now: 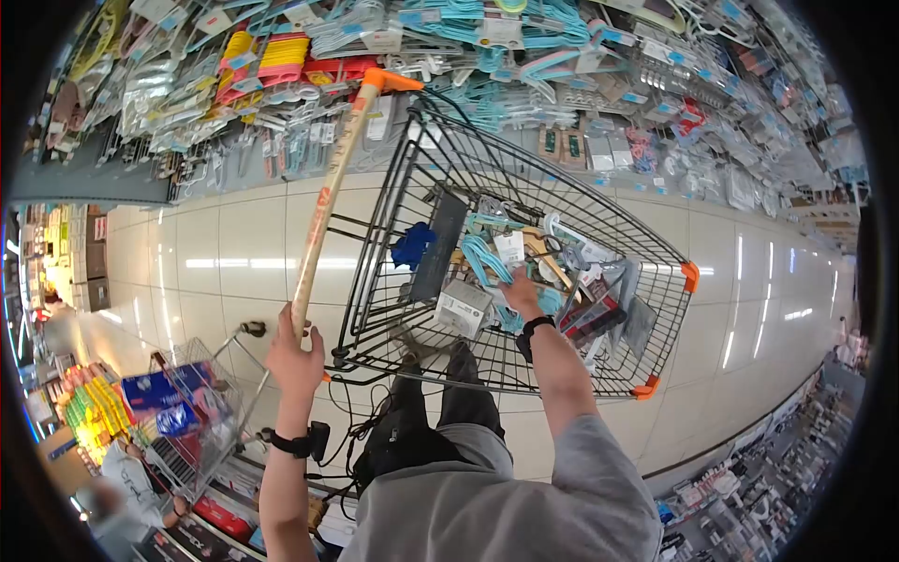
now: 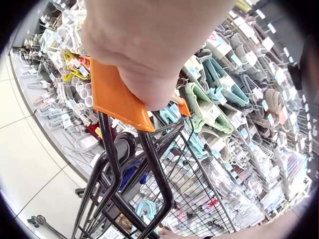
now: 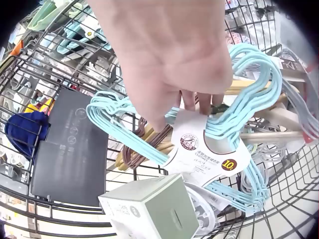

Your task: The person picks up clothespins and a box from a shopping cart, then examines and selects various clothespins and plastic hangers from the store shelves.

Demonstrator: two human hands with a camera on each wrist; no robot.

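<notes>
Inside the cart, blue hangers, box

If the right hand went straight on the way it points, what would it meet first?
Likely the blue hangers and their white label; its fingers appear to be against them, though depth is unclear.

One black cart and, near left, one laden cart; one left hand, one right hand (a pair each). Two orange corners at the black cart's right end, one light-blue hanger bundle, one white-and-green box, one blue cloth.
</notes>
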